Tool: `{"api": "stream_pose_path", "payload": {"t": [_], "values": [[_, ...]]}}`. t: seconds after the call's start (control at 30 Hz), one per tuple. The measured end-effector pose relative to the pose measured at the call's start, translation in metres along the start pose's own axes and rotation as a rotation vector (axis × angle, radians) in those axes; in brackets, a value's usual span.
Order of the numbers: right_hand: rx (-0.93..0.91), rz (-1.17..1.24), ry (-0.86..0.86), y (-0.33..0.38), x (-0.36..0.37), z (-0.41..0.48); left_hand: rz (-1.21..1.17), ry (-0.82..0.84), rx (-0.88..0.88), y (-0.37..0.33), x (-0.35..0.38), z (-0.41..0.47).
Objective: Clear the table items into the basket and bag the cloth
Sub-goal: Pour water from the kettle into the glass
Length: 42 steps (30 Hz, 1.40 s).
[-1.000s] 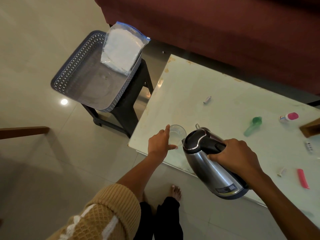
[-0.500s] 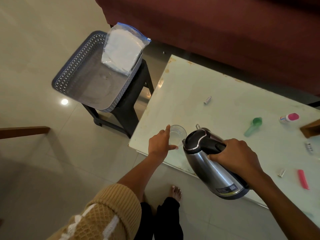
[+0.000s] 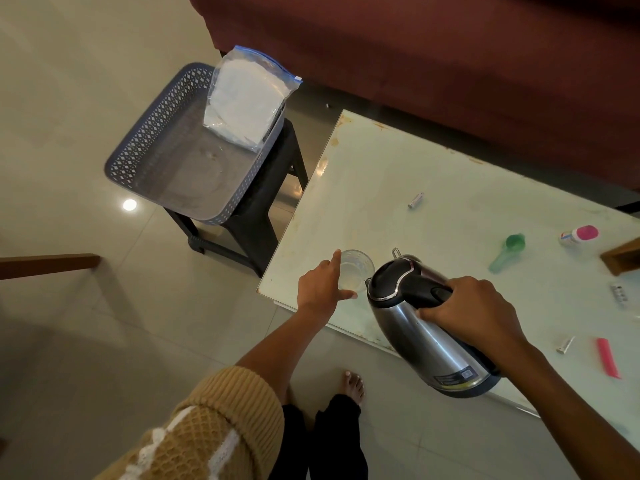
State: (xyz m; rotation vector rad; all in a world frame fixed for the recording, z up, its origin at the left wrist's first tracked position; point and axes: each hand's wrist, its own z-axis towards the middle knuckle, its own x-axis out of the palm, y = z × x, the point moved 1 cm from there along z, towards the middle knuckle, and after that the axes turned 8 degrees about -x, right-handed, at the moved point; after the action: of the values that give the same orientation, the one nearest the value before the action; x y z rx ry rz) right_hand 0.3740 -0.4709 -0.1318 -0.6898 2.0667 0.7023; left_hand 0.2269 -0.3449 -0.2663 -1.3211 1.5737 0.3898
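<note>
A clear glass [image 3: 358, 268] stands near the front left corner of the pale table [image 3: 450, 209]. My left hand [image 3: 320, 289] grips it from the left, thumb and forefinger round its sides. My right hand [image 3: 467, 310] grips the black handle of a steel kettle [image 3: 426, 327], which tilts with its spout toward the glass. The grey basket [image 3: 145, 150] sits on a black stool to the left; a zip bag [image 3: 246, 98] with white cloth inside leans in its far end.
On the table lie a battery [image 3: 415, 200], a green scoop [image 3: 507, 252], a pink-capped bottle [image 3: 578, 234], a pill strip [image 3: 619, 293], a small tube [image 3: 565, 344] and a pink stick [image 3: 607, 357]. A maroon sofa [image 3: 450, 57] runs behind. My bare foot [image 3: 353, 386] stands on the tiled floor.
</note>
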Motion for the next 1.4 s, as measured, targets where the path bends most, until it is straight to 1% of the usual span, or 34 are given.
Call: {"api": "stream_pose_path", "payload": {"t": [1.4], "values": [[-0.008,-0.034,-0.004,0.0048,-0.0032,0.0004,-0.021,0.017,0.002,-0.0004,-0.0009,-0.0005]]}}
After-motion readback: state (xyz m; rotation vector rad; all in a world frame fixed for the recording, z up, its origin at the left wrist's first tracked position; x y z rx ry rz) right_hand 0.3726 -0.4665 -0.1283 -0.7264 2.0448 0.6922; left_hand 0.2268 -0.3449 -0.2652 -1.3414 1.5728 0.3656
